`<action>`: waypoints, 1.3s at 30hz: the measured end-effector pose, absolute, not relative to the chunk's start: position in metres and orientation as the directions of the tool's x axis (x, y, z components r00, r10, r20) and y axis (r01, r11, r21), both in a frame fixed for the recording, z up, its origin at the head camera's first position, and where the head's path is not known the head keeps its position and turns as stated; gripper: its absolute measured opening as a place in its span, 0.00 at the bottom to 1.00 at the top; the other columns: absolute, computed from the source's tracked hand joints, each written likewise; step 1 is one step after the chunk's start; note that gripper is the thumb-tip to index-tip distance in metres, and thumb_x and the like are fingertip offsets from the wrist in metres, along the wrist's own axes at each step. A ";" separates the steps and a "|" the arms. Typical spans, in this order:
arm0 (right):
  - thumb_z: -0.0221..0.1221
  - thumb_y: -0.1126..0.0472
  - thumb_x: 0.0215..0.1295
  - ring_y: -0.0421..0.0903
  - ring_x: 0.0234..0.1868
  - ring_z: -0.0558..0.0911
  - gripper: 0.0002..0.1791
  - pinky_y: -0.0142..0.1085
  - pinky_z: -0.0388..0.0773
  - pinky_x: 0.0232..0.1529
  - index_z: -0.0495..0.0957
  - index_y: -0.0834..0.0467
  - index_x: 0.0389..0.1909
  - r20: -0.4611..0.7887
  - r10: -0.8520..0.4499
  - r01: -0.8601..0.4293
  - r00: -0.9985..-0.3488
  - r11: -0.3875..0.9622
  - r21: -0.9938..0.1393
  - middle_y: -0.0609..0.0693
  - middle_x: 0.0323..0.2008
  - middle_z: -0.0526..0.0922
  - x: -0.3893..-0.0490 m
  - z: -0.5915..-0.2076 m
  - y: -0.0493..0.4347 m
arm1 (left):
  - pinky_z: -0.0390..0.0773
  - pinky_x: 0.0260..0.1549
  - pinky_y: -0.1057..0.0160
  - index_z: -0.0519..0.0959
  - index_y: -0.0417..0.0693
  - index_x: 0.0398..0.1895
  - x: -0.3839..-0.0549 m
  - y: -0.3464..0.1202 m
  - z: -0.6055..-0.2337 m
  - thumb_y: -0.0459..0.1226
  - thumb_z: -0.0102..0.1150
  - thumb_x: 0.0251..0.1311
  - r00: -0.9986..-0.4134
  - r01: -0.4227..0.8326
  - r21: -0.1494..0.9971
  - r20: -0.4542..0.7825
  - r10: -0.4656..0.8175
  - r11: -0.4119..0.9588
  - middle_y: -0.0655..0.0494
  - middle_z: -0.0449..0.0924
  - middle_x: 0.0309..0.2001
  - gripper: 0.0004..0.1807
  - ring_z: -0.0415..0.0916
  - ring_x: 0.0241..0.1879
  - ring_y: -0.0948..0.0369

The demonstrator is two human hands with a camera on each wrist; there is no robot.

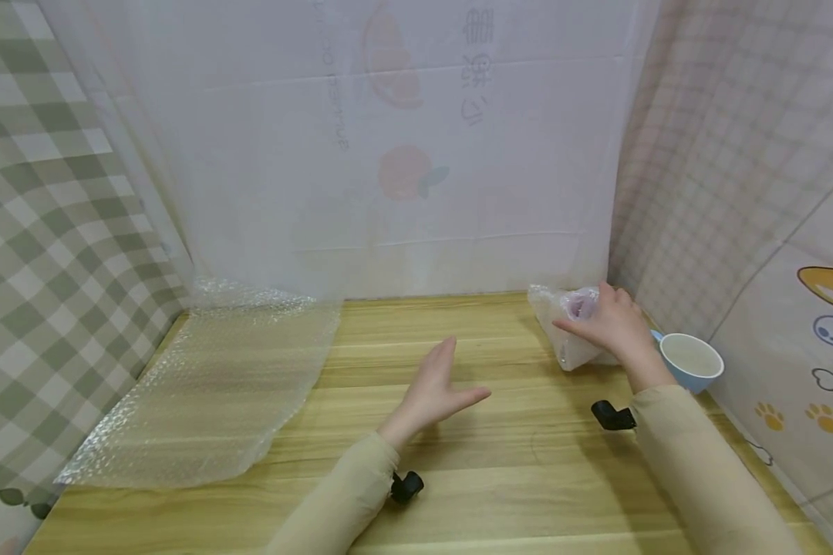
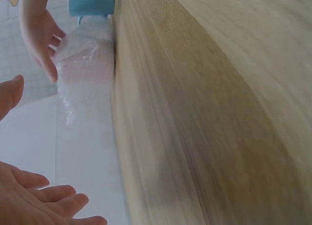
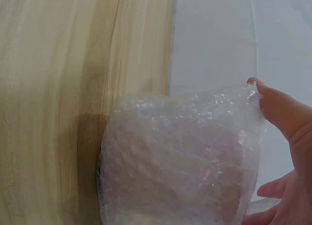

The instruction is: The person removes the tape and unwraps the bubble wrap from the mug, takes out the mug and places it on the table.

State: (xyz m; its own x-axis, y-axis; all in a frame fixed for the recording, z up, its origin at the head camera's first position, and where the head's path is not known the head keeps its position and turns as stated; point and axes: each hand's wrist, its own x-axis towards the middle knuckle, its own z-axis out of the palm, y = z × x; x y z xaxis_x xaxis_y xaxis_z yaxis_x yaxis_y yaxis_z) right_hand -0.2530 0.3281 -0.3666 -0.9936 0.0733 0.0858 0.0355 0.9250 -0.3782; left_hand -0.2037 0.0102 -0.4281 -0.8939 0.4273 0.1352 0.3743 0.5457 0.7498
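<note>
A bundle of clear bubble wrap [image 1: 561,333] stands at the table's back right, with something pinkish and round-rimmed showing through its top. My right hand [image 1: 619,322] is over its right side, thumb spread away from the fingers. In the right wrist view the thumb [image 3: 280,108] is right at the upper corner of the wrap [image 3: 185,156], with the other fingers lower along its side. My left hand [image 1: 430,395] hovers above the middle of the table, holding nothing, its thumb spread wide and its fingers extended.
A flat sheet of bubble wrap [image 1: 215,401] covers the left part of the wooden table [image 1: 486,493]. Beside my right wrist stands a light blue cup [image 1: 694,361] with a white inside. Cloth curtains [image 1: 416,231] close off the back and both sides.
</note>
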 end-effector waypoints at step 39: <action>0.69 0.47 0.52 0.77 0.53 0.68 0.53 0.68 0.70 0.45 0.54 0.67 0.72 0.170 0.039 -0.035 -0.985 0.910 -0.413 0.83 0.56 0.62 -0.260 -0.385 0.314 | 0.56 0.70 0.52 0.52 0.32 0.75 -0.218 0.036 -0.415 0.52 0.70 0.56 -0.895 0.387 0.751 0.166 0.415 0.535 0.38 0.55 0.74 0.54 0.53 0.73 0.46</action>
State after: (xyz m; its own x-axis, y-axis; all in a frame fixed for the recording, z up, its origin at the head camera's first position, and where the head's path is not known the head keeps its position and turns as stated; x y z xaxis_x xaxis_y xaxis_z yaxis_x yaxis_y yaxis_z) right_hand -0.2601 0.3136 -0.3846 -0.9847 0.0391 0.1697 -0.0351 0.9099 -0.4133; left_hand -0.2183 0.0357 -0.4153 -0.8948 0.4145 0.1657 0.3868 0.5346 0.7514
